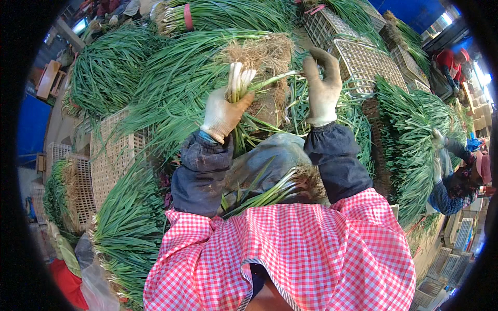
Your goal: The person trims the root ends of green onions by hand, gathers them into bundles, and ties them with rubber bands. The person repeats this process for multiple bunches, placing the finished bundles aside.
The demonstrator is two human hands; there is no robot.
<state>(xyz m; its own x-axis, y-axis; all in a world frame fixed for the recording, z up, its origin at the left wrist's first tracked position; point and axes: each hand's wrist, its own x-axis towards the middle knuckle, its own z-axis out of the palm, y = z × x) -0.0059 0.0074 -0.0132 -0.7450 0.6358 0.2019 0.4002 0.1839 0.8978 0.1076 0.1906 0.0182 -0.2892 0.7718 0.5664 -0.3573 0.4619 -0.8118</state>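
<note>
My left hand [223, 114], in a pale work glove stained brown, grips a small bunch of scallion-like stalks [238, 79], white ends up and leaves hanging below. One stalk [274, 79] slants from that bunch to the fingertips of my gloved right hand [323, 87], whose thumb and curled finger seem to pinch its end; the exact contact is hard to see. Behind the bunch, a large heap of the same plants [183, 74] lies with its brown roots [282, 44] toward the right. More stalks [272, 192] rest on my lap, over a grey plastic-like cover [268, 159].
Plastic crates stand at left [113, 151] and upper right [369, 64]. Loose leaves [354, 136] lie beside my right forearm. Bundles [128, 237] line my left side. A co-worker [463, 182] at right handles another heap [408, 151]; another person [453, 64] is farther back.
</note>
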